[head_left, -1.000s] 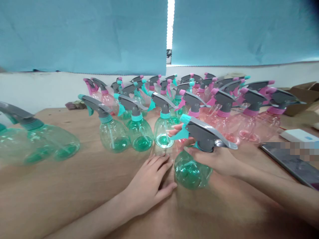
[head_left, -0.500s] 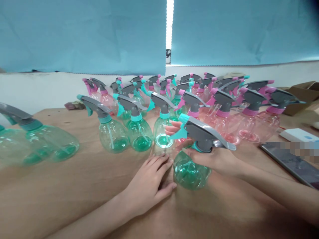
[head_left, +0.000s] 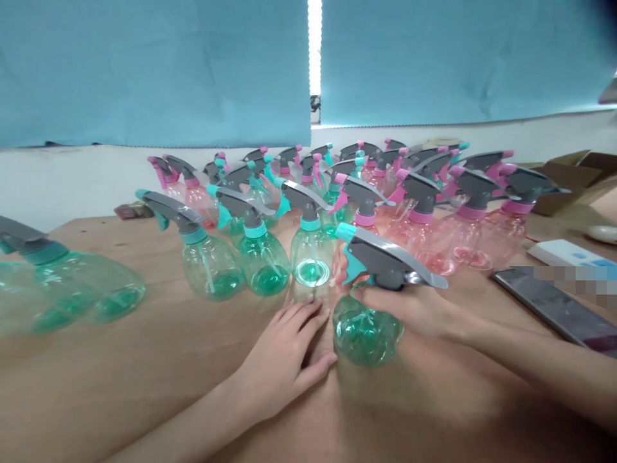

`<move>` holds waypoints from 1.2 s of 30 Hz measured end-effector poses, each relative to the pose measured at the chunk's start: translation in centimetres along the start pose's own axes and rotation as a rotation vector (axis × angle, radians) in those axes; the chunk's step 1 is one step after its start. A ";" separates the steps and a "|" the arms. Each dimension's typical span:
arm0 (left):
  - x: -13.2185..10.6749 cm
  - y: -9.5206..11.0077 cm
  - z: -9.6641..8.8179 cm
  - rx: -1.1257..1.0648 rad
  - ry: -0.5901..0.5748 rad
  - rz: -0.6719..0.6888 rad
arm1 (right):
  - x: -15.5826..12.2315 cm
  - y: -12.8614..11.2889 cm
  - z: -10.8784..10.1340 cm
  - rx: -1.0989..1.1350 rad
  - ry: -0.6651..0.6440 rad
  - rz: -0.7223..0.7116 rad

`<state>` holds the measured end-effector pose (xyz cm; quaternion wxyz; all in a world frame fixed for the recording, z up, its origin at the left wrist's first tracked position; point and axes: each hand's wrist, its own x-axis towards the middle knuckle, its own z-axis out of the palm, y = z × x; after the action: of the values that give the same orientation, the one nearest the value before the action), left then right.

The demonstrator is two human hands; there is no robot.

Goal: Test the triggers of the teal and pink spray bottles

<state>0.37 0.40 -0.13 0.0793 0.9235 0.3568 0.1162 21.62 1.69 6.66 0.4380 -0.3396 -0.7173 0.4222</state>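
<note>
My right hand (head_left: 409, 312) is closed round the neck of a green spray bottle (head_left: 369, 331), with fingers at its turquoise trigger. The bottle's grey head points away to the left, and its lower part looks clear with a green base. Flat on the table, my left hand (head_left: 292, 357) has its fingers stretched out and holds nothing; its thumb tip is close to the held bottle. Just beyond my left fingertips stands another green spray bottle (head_left: 310, 254), with a second green one (head_left: 264, 260) to its left.
Rows of pink spray bottles (head_left: 419, 238) and green ones fill the back of the wooden table (head_left: 159, 379). More green bottles (head_left: 91, 289) stand at the left. A phone (head_left: 554, 308), a white box (head_left: 569, 253) and an open cardboard box (head_left: 573, 183) are at the right.
My right fingers, spread in front of the trigger before, are now curled onto it. The camera view has shifted slightly to the right; my left hand stays flat.
</note>
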 end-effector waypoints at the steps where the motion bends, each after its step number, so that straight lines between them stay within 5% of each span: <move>1: 0.0 0.0 0.0 0.002 -0.001 -0.001 | 0.0 0.0 0.0 0.006 0.002 0.003; 25: 0.0 0.1 0.0 -0.027 0.011 0.004 | -0.1 0.8 0.8 -0.163 0.190 0.027; 36: 0.1 0.0 0.0 -0.019 -0.001 0.001 | 0.2 1.1 1.0 -0.012 0.091 -0.057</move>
<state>0.45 0.43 -0.13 0.0881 0.9229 0.3553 0.1192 20.78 2.04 5.53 0.4799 -0.3404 -0.7085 0.3895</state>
